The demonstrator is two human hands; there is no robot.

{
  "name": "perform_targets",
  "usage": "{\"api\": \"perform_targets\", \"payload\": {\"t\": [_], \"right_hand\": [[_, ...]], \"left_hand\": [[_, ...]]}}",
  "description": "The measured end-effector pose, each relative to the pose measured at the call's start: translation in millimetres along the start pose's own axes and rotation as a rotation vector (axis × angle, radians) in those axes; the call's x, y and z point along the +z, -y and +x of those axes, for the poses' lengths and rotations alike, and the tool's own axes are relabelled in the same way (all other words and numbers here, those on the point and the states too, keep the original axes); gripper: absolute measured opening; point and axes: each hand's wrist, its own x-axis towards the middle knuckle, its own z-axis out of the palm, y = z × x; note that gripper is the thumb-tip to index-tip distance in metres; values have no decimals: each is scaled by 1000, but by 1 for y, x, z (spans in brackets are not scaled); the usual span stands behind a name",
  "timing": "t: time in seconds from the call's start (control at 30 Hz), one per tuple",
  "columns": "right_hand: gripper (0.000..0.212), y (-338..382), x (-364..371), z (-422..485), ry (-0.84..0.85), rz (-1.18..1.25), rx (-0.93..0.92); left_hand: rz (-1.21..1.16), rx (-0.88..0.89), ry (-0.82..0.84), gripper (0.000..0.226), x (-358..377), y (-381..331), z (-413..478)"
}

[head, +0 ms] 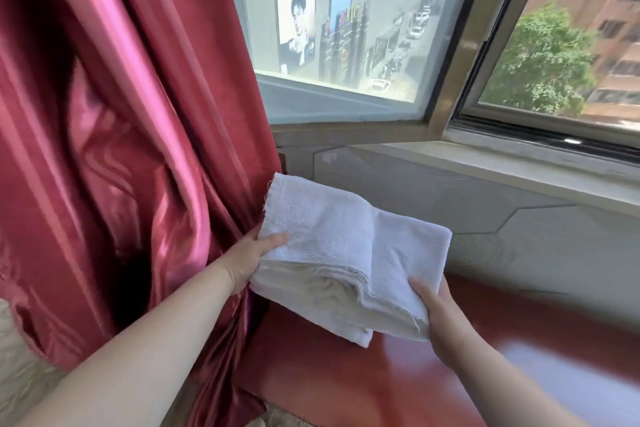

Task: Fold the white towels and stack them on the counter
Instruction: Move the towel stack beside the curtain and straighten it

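Observation:
A folded white towel (349,253), several layers thick with frayed edges, is held in the air above the glossy red counter (346,385). My left hand (251,258) grips its left edge, thumb on top. At the near right corner my right hand (438,315) holds it from below, fingers under the cloth. The towel tilts down toward me. Whether its lowest corner touches the counter I cannot tell.
A red satin curtain (121,132) hangs at the left, right beside my left hand. Behind the counter runs a pale patterned wall panel (450,204) under a stone window sill (519,166). The window (346,28) looks onto a street.

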Motion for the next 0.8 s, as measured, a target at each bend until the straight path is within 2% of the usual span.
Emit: {"api": "perform_targets", "payload": {"t": [0.07, 0.2, 0.33, 0.5, 0.63, 0.8], "right_hand": [[47, -9, 14, 8, -40, 20, 14], [58, -24, 42, 17, -121, 51, 25], [64, -31, 53, 38, -207, 84, 49], [56, -51, 59, 60, -216, 145, 113], [59, -79, 65, 67, -231, 176, 135], [66, -103, 58, 67, -212, 192, 170]], "left_hand": [[-2, -6, 12, 57, -12, 4, 20], [11, -37, 41, 51, -35, 3, 50], [66, -22, 25, 63, -41, 12, 72], [104, -36, -43, 65, -42, 24, 86], [149, -54, -106, 65, -45, 31, 97], [235, -190, -138, 49, -45, 46, 114]]}}
